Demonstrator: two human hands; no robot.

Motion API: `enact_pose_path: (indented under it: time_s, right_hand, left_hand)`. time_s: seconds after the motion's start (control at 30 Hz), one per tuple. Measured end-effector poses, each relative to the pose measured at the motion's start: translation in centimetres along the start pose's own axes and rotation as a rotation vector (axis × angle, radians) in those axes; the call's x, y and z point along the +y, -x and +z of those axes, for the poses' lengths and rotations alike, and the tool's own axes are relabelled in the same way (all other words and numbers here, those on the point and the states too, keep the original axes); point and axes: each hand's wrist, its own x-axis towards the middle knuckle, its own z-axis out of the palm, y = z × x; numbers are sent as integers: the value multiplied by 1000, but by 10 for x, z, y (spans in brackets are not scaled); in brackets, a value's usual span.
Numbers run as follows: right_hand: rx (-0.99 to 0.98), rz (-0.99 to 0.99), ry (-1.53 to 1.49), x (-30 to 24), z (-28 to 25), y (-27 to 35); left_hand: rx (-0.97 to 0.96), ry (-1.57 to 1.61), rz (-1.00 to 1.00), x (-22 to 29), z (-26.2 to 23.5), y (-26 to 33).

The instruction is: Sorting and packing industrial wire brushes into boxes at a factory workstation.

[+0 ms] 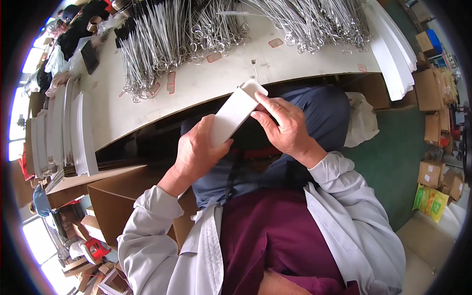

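Observation:
A long, narrow white carton (233,114) is held tilted over my lap, just off the table's near edge. My left hand (196,147) wraps round its lower part. At the upper end an end flap stands up, and my right hand (285,123) touches that end with its index finger at the flap. The thumb of that hand is beside the carton's side. Whether anything lies inside the carton cannot be seen. Beyond it, on the white table (206,78), lie bundles of thin wire-handled brushes (157,49) with ring ends toward me.
More wire pieces with ring ends (324,24) lie at the far right. White flat cartons are stacked at the table's right end (393,54) and left end (83,132). An open brown cardboard box (115,196) stands at my left. A white bag (361,120) is by my right knee.

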Motion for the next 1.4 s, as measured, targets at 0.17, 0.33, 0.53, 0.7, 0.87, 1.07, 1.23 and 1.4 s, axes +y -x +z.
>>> enact_pose_path:
  time_s: [0.17, 0.33, 0.53, 0.7, 0.87, 1.07, 1.23, 1.4]
  right_hand:
    - [26, 253, -322, -2, 12, 14]
    - [-31, 470, -469, -9, 16, 22]
    - [-275, 711, -699, -4, 16, 23]
    - [-366, 653, -533, -11, 19, 31]
    - [-374, 659, -510, -13, 18, 35]
    - [-416, 577, -396, -19, 16, 43]
    - [-294, 559, -458, -23, 25, 52]
    - [-136, 792, -641, -32, 26, 63]
  left_hand:
    - [56, 45, -55, -4, 14, 11]
    - [33, 138, -84, 0, 25, 20]
    - [-20, 152, -51, 3, 38, 15]
    - [11, 205, -43, 8, 54, 6]
    - [87, 200, -14, 5, 69, 12]
    - [68, 99, -1, 4, 75, 14]
    - [88, 142, 1, 9, 73, 15]
    - [76, 155, 13, 2, 78, 16]
